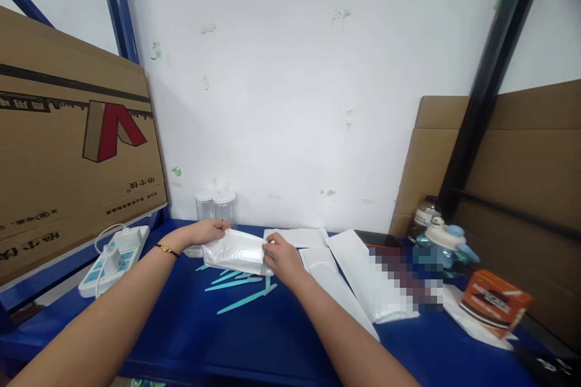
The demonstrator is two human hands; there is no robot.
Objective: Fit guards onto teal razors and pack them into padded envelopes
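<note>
Between both hands is a shiny white plastic packet (236, 251), held above the blue table. My left hand (209, 233), with a ring and a bracelet at the wrist, is closed on the packet's left end. At the right end my right hand (281, 257) pinches the packet's edge. Several light-blue plastic sticks with pointed ends (242, 301) lie on the table just below and partly behind the packet. White padded envelopes (338, 287) rest to the right of my right hand, one partly covered by my forearm.
Clear lidded jars (224, 205) stand by the wall. On the left are a power strip (129, 245) and a large cardboard box (68, 151). To the right stand a brown bottle (423, 217), a teal jug (445, 248) and an orange box (494, 302). A blurred patch covers part of that side.
</note>
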